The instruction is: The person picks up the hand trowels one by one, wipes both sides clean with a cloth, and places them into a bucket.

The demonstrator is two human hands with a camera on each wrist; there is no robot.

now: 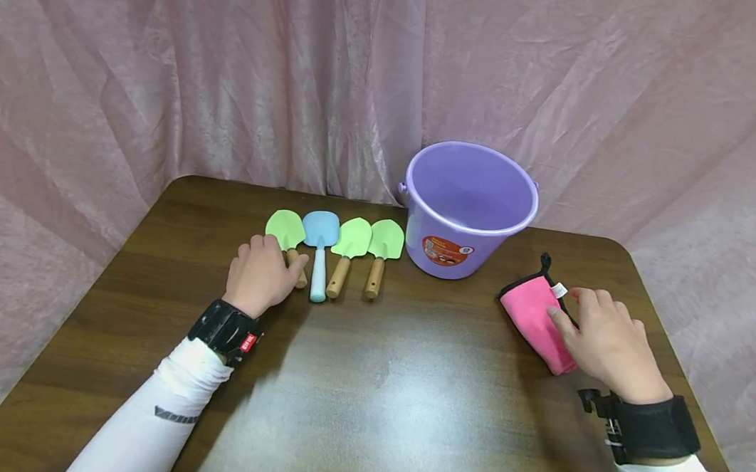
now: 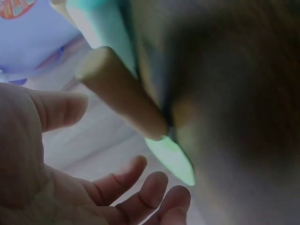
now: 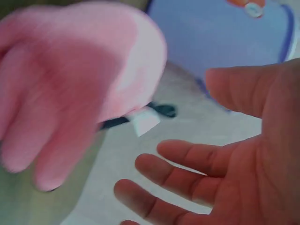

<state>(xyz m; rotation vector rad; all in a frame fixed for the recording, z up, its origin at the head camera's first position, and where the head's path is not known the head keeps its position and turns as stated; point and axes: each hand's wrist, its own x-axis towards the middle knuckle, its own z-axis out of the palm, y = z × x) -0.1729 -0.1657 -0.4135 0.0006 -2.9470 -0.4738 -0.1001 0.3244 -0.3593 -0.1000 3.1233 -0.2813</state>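
Observation:
Four-in-a-row is how the hand trowels lie: a left green trowel (image 1: 286,228), a blue trowel (image 1: 320,258), a middle green trowel (image 1: 353,237) and a right green trowel (image 1: 386,238). The green ones have wooden handles. My left hand (image 1: 262,276) hovers at the left green trowel, thumb and fingers spread around its wooden handle (image 2: 123,93) with a gap showing. On the right, my right hand (image 1: 613,341) is over the edge of a folded pink cloth (image 1: 536,319) with black trim, a loop and a white tag. Its fingers (image 3: 187,154) are loosely extended, holding nothing.
A purple bucket (image 1: 449,248) with an orange label stands upright behind and right of the trowels. The brown wooden table (image 1: 370,392) reaches back to a pink curtain (image 1: 283,81).

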